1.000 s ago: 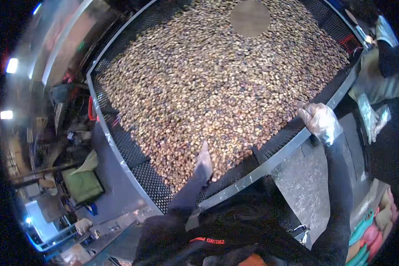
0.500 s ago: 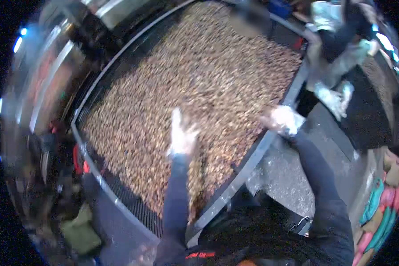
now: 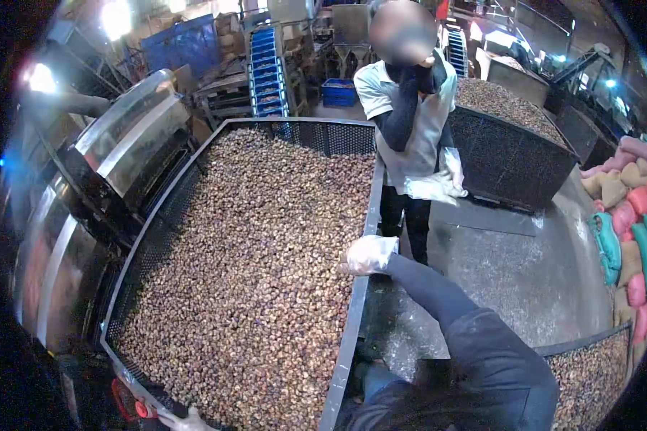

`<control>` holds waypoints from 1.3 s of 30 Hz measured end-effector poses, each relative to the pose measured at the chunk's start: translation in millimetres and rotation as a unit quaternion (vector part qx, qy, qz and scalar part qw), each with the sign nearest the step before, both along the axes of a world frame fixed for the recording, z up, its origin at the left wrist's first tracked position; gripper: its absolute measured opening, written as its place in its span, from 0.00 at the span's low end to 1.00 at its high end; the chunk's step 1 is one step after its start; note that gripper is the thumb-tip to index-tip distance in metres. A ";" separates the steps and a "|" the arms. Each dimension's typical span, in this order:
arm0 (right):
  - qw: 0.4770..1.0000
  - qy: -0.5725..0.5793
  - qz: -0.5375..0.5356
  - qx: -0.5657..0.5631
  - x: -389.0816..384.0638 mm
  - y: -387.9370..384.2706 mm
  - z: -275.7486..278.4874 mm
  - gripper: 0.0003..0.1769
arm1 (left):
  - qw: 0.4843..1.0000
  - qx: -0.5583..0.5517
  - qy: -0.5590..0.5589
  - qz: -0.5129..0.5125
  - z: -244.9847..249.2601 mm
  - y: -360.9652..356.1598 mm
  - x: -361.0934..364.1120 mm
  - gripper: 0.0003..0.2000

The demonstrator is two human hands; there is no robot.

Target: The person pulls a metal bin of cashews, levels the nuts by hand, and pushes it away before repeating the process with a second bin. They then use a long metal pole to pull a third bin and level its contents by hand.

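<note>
A large black mesh bin (image 3: 118,305) is filled with small brown, nut-like pieces (image 3: 259,266). My right hand (image 3: 370,256), in a whitish glove, rests at the bin's right rim, its fingers bent over the edge beside the pieces. At the lower left, my left hand (image 3: 187,422) is partly cut off by the frame's bottom edge. Its visible fingers are spread near the bin's rim and a red part (image 3: 144,410). I see nothing held in it.
A person (image 3: 417,144) with gloves stands beyond the right rim, one arm raised. Behind are another filled bin (image 3: 507,154), a blue conveyor (image 3: 267,72) and a blue crate (image 3: 339,93). Metal machinery (image 3: 72,251) lines the left; colored sacks (image 3: 629,237) lie right; a filled container (image 3: 589,381) is lower right.
The view has tilted up and turned. My left hand has gone from over the pieces to the lower left edge. My right hand remains by the right rim. The person now stands more fully in view.
</note>
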State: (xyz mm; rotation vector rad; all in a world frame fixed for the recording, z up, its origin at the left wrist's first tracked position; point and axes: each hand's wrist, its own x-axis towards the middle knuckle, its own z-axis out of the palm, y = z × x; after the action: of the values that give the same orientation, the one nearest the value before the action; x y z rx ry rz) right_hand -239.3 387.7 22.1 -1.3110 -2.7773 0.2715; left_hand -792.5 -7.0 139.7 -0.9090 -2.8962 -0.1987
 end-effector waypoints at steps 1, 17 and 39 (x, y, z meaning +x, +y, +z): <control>1.000 0.000 -0.001 0.002 7.8 7.4 -18.8 0.24 | 0.996 0.048 -0.053 0.049 -13.2 -10.6 0.0 0.52; 0.797 0.217 -0.425 0.371 265.9 -136.1 98.4 0.33 | 0.974 -0.190 0.079 -0.089 -199.0 -83.9 -147.0 0.33; 0.996 -0.091 0.017 0.015 -45.8 -64.2 55.0 0.24 | 0.998 -0.051 -0.020 -0.018 -99.1 -49.5 -87.6 0.41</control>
State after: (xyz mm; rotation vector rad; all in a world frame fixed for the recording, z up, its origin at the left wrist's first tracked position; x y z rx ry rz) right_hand -285.1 323.5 77.1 -1.3479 -2.9420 0.1172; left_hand -880.1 -56.5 40.7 -0.9840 -2.9518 -0.0731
